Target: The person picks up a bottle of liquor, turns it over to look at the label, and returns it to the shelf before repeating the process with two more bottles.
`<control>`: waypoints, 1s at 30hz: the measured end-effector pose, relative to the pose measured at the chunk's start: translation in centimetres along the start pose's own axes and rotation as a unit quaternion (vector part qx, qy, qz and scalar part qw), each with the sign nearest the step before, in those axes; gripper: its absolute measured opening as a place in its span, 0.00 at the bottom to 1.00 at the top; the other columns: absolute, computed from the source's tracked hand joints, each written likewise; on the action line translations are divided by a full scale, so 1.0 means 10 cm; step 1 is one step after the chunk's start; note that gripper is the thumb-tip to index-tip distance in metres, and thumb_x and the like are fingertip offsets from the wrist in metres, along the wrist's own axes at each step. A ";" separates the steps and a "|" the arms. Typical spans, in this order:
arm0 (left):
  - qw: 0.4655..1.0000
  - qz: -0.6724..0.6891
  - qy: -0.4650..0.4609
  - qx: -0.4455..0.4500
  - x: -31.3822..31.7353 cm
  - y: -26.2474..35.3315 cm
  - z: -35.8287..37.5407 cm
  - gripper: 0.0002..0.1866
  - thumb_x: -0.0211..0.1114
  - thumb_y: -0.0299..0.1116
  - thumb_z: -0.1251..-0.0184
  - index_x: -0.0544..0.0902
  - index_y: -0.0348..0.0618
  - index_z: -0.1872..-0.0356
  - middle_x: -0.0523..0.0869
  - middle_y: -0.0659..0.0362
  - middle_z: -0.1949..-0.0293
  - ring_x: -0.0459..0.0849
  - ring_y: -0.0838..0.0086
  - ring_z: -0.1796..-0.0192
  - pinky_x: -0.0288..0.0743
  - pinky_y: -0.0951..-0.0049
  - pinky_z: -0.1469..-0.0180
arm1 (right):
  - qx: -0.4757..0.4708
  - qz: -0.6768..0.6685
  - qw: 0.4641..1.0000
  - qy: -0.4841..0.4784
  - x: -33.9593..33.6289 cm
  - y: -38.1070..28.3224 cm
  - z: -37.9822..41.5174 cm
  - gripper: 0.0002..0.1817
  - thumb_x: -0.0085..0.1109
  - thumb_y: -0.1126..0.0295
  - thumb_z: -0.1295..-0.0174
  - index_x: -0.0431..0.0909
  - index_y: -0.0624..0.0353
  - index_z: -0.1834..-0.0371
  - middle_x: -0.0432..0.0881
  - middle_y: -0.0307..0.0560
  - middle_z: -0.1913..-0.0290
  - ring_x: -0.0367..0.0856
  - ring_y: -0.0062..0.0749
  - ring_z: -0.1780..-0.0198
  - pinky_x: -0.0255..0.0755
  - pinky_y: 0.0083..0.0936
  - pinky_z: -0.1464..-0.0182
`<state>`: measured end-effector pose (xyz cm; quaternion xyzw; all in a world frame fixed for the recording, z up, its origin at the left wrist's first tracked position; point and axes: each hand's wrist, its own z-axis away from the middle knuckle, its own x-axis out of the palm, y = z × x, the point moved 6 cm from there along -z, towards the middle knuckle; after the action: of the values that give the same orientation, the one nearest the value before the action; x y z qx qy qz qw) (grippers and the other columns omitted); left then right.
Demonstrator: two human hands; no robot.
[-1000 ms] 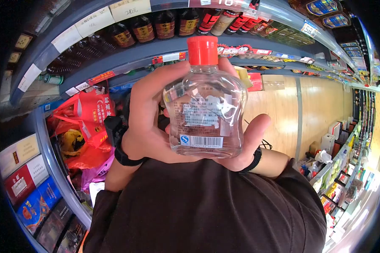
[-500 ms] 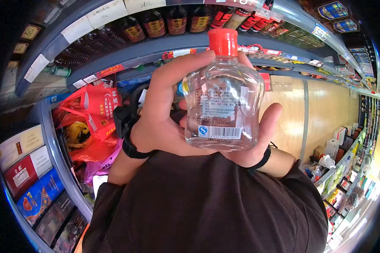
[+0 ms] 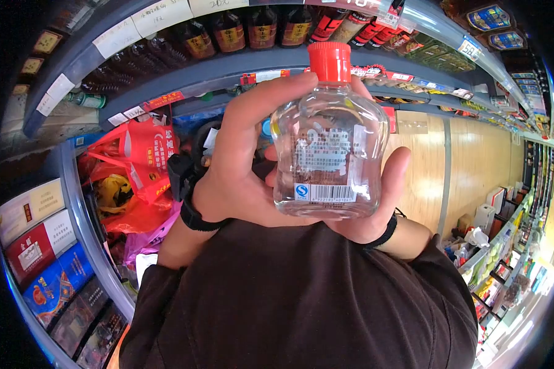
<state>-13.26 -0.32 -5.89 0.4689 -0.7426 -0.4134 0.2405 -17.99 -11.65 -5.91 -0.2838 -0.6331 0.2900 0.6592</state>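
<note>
A clear glass bottle point(image 3: 329, 154) with a red cap stands upright close in front of my chest, its printed label and barcode facing me. My left hand point(image 3: 243, 147) wraps round its left side, the index finger reaching up to the neck just under the cap. On the right, my right hand point(image 3: 375, 209) supports the bottle's lower right side, with the thumb raised beside it. Fingertips show behind the neck; the glass hides the rest of the fingers. Both wrists carry black bands.
Shelves with dark bottles point(image 3: 231, 34) and price tags curve across the top. Red plastic bags point(image 3: 144, 160) lie at the left, above boxed goods point(image 3: 58, 286). Wooden flooring point(image 3: 477, 160) and another stocked shelf point(image 3: 498, 246) are at the right.
The bottle has shifted very slightly to the right in the view, with both hands still on it.
</note>
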 end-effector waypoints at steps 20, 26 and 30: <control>0.999 -0.001 -0.040 -0.014 0.15 0.01 -0.08 0.54 0.86 0.40 0.66 0.68 0.35 0.33 0.75 0.49 0.35 0.75 0.58 0.35 0.66 0.61 0.32 | -0.015 -0.039 0.999 0.033 -0.13 -0.04 0.05 0.49 0.30 0.31 0.30 0.43 0.62 0.20 0.64 0.54 0.28 0.68 0.42 0.30 0.63 0.41 0.30; 0.999 -0.003 -0.043 0.002 0.15 0.02 -0.10 0.54 0.87 0.40 0.67 0.68 0.35 0.33 0.75 0.50 0.36 0.75 0.58 0.35 0.66 0.62 0.33 | 0.046 -0.012 0.999 0.022 -0.27 0.02 0.10 0.50 0.30 0.27 0.33 0.41 0.54 0.20 0.66 0.59 0.31 0.76 0.50 0.40 0.75 0.47 0.43; 0.999 -0.001 -0.041 0.002 0.16 0.02 -0.10 0.53 0.86 0.40 0.67 0.69 0.35 0.33 0.75 0.50 0.36 0.75 0.59 0.36 0.67 0.62 0.34 | -0.011 -0.023 0.999 0.044 -0.16 -0.05 0.06 0.49 0.30 0.30 0.30 0.44 0.61 0.20 0.64 0.54 0.28 0.67 0.42 0.29 0.63 0.41 0.29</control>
<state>-13.36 -2.11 -5.29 0.4530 -0.7518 -0.4315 0.2085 -18.60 -13.16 -6.56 -0.2894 -0.6130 0.2552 0.6895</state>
